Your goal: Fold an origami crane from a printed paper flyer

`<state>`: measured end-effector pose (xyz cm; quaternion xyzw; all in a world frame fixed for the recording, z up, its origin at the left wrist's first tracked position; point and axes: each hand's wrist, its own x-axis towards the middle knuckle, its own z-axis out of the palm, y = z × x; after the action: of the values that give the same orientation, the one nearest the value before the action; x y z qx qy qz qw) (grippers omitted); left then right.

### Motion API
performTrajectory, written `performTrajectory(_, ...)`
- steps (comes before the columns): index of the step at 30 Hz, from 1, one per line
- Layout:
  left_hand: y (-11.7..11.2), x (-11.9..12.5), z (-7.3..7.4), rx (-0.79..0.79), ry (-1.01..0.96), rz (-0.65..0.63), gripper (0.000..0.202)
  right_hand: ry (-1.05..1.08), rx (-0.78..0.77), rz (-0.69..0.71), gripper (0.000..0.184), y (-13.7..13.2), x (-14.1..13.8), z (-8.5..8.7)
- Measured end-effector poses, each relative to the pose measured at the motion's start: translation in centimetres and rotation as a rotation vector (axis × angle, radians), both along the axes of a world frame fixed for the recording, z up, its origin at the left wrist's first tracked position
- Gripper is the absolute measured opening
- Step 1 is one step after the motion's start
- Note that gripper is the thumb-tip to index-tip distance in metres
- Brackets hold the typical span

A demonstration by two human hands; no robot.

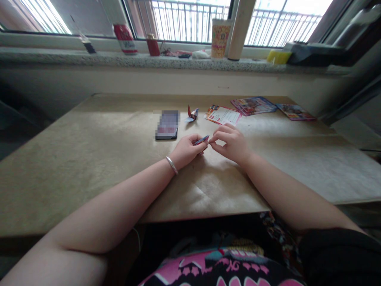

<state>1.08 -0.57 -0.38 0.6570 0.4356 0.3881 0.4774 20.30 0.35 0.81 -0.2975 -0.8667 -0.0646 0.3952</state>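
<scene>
A small piece of folded, coloured paper (203, 140) is pinched between the thumb and fingers of my left hand (187, 149), just above the table. My right hand (230, 143) has its thumb and forefinger pressed together at the paper's right end; the exact contact is too small to make out. Beyond my hands stands a folded paper crane (192, 114) with a dark red tip. To its left lies a phone (167, 125), its screen blurred. A printed sheet (223, 115) with a white panel lies just past my right hand.
Colourful printed sheets (254, 106) lie at the table's back right, with another printed sheet (296, 112) beside them. Along the windowsill (101, 58) stand a red and white can (125, 39), a red bottle (152, 45), a patterned cup (220, 38) and a yellow object (279, 57).
</scene>
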Motion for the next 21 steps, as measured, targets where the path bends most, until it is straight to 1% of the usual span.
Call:
performTrajectory(7, -0.05, 0.15, -0.07, -0.068, -0.11, 0.031, 0.038, 0.07, -0.09, 0.055, 0.006, 0.12, -0.04, -0.16)
performTrajectory(10, -0.01, 0.12, -0.08, -0.068, -0.123, 0.033, 0.036, 0.07, -0.112, 0.02, 0.007, 0.04, -0.13, -0.11)
performTrajectory(15, 0.07, 0.03, -0.1, -0.043, -0.077, 0.045, 0.034, 0.078, -0.152, -0.01, 0.008, -0.15, -0.36, -0.03)
performTrajectory(21, 0.11, 0.03, 0.09, -0.078, -0.109, 0.019, 0.04, 0.091, -0.152, -0.039, 0.009, 0.03, -0.58, -0.55)
